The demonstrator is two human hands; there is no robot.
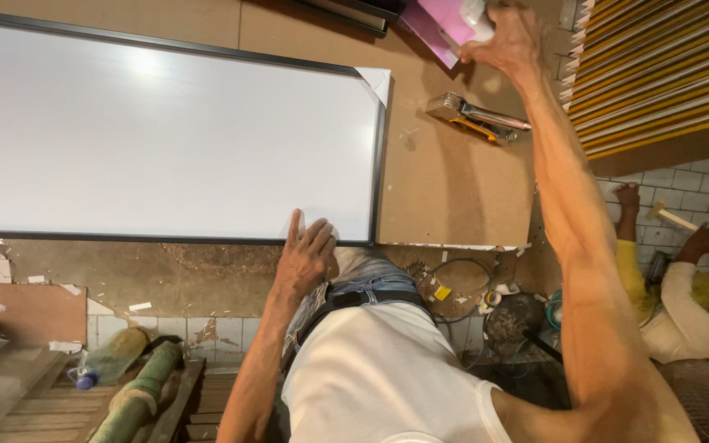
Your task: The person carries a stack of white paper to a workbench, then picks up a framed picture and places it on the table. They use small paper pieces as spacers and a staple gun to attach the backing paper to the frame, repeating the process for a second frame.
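Observation:
A large white panel in a thin black frame (157,135) lies flat on a brown board table (453,189). My left hand (305,254) rests flat on the panel's near edge, fingers spread. My right hand (506,37) reaches far across the table and grips a small white object beside a pink sheet (441,20). What the white object is, I cannot tell. One corner of the panel's white film (375,80) is peeled up at the far right corner.
A metal staple gun with yellow trim (473,117) lies on the table right of the panel. Striped frame mouldings (658,66) are stacked at upper right. Another person in yellow (674,303) sits on the tiled floor holding a stick. Cables and scraps lie below the table edge.

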